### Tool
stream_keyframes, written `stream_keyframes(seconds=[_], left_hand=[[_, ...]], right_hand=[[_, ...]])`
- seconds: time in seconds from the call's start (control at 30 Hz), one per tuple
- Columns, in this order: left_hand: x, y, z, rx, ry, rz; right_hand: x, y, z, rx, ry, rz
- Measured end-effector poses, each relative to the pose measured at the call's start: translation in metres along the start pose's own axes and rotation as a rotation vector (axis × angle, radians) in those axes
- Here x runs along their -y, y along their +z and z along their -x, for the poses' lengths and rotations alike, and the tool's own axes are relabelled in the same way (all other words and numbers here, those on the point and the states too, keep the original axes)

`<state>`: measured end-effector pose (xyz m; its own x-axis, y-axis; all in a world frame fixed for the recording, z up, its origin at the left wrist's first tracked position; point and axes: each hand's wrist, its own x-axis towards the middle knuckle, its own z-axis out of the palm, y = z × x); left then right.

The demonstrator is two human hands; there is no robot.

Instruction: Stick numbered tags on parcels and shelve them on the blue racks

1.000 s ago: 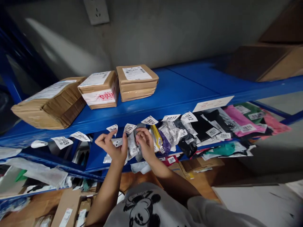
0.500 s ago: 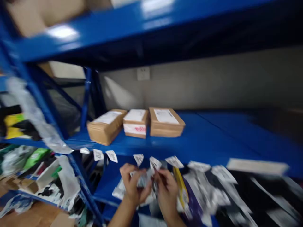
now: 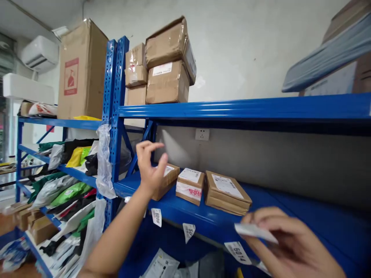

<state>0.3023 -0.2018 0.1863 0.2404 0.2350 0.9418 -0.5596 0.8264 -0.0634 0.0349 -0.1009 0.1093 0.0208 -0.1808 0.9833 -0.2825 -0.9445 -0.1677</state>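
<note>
My left hand (image 3: 150,168) is raised in front of the shelf, its thumb and fingers apart in a C shape with nothing between them. Behind it, partly covered, lies a brown carton (image 3: 171,175). Lower right, my right hand (image 3: 290,239) pinches a small white label (image 3: 256,232) between thumb and fingers. A small carton with red print (image 3: 189,189) and a flat carton (image 3: 224,193) stand beside the first one on the blue shelf. Numbered tags, among them one reading 6014 (image 3: 238,253), hang from the shelf's front edge.
Grey plastic parcels (image 3: 162,266) lie on the level below. An upper blue beam (image 3: 232,110) runs across, with stacked cartons (image 3: 168,81) above it. At left stand a blue upright (image 3: 116,96) and racks of bagged parcels (image 3: 69,191). A wall socket (image 3: 202,134) is behind.
The view has tilted up. My hands, earlier close together at the hanging tags, are now apart: the left has risen before the cartons, the right has moved right, holding a white label.
</note>
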Motion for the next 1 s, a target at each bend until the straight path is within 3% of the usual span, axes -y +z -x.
stream_keyframes(seconds=[0.1,0.17,0.23,0.33,0.4,0.5,0.63,0.73,0.87,1.0], left_hand=[[0.036,-0.009,-0.023,-0.104,-0.283,-0.082],[0.053,-0.024,-0.019,-0.082,-0.493,-0.138],[0.058,-0.04,0.0,0.104,-0.647,-0.185],[0.05,-0.056,0.044,0.489,-0.796,-0.229],[0.042,-0.058,0.073,0.602,-0.864,-0.258],[0.033,-0.051,0.102,0.544,-0.831,-0.251],[0.018,-0.046,0.121,0.379,-0.64,-0.31],[0.003,-0.051,0.132,0.288,-0.565,-0.411],[-0.008,-0.057,0.145,0.258,-0.467,-0.45],[-0.006,-0.06,0.16,0.21,-0.471,-0.418]], right_hand=[[0.002,0.0,-0.024,0.019,-0.003,0.112],[-0.008,0.0,-0.025,0.039,0.035,0.14],[-0.02,0.001,-0.023,0.092,0.084,0.154],[-0.034,0.005,-0.025,0.173,0.166,0.152],[-0.037,0.009,-0.029,0.21,0.19,0.139],[-0.033,0.017,-0.032,0.257,0.186,0.152],[-0.017,0.038,-0.021,0.334,0.115,0.2],[-0.005,0.068,-0.008,0.448,0.057,0.167],[-0.002,0.119,0.002,0.574,0.019,0.246],[-0.012,0.158,0.001,0.537,-0.072,0.5]])
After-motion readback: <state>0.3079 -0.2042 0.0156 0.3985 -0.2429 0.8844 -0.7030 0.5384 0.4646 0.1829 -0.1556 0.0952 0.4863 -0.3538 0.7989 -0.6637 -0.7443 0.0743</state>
